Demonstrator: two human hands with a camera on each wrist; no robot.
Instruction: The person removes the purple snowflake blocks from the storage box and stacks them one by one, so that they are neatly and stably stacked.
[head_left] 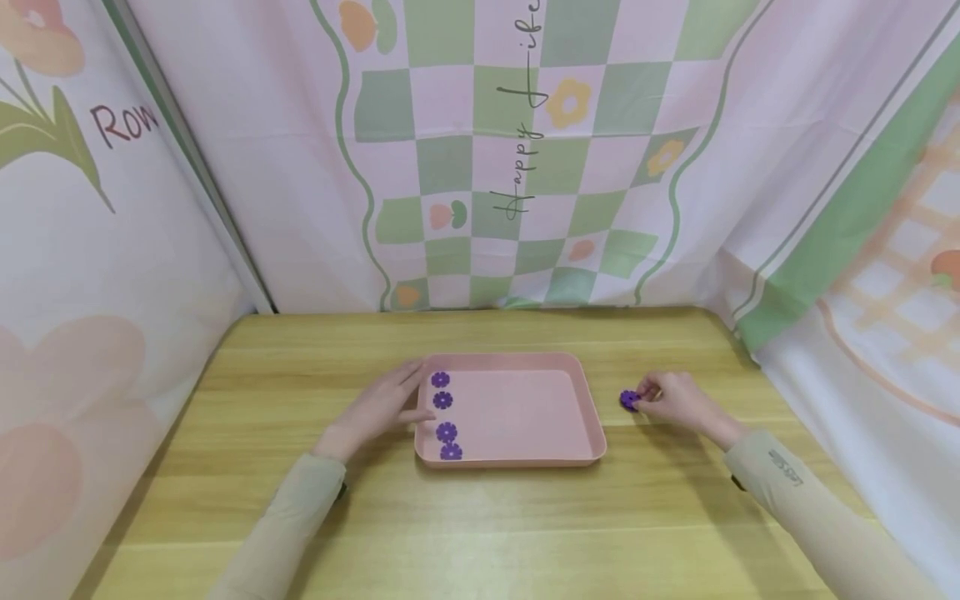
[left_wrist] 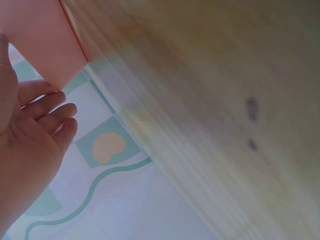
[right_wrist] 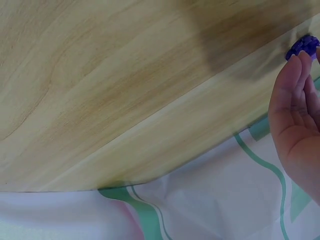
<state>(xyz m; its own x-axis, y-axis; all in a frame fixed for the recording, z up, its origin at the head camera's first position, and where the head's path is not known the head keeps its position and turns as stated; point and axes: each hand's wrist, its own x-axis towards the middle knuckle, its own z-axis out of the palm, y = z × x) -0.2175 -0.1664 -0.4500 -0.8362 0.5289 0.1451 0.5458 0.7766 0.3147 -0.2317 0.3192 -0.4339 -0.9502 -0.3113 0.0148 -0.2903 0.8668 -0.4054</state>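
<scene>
Inside the pink tray (head_left: 517,408), several purple flower-shaped plastic discs (head_left: 446,432) form a column along the left side; the two nearest the front overlap. My left hand (head_left: 386,404) lies at the tray's left edge, its fingers stretched along the outside and its thumb reaching over the rim. The left wrist view has those fingertips (left_wrist: 60,95) right at the tray's corner. To the right of the tray, my right hand (head_left: 678,404) pinches purple flower-shaped discs (right_wrist: 303,46) with thumb and fingertips, close over the table. How many it holds I cannot tell.
The wooden table (head_left: 510,533) carries the tray near its middle. A printed curtain (head_left: 525,167) with a green check pattern hangs along the back edge. White patterned cloth (head_left: 112,275) closes off the left side, and more cloth (head_left: 840,250) hangs at the right.
</scene>
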